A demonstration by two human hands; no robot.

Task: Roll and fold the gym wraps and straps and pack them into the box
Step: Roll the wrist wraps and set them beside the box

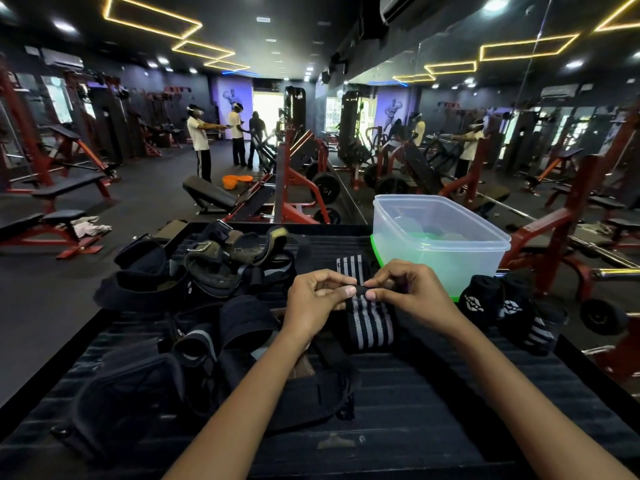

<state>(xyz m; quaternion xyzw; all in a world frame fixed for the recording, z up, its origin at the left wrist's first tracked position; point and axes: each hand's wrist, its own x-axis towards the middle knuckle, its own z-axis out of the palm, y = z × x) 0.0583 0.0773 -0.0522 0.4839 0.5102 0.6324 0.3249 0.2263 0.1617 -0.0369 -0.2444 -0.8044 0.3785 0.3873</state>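
Both hands meet over the middle of a dark ribbed bench top point(398, 393). The left hand point(317, 301) and the right hand point(410, 292) each pinch a small black roll at the end of a black wrist wrap with grey stripes point(370, 323), thumbs on the near side and fingers curled over the far side. The striped band lies flat on the bench toward the person from the roll, and another striped stretch point(349, 268) shows just beyond the fingers.

Far right on the bench stands the clear plastic box point(440, 237), open, resting on a bright green lid point(377, 252); what lies inside it is too blurred to tell. Just right of the right hand, near the box, sit two rolled black wraps with white markings point(498, 306), touching each other.

To the left lies a loose heap of black straps and padded grips with metal buckles point(214, 261), and nearer the person a pile of dark wraps and supports point(166, 368). Beyond the bench the gym floor holds red-framed machines, and three people stand far off.
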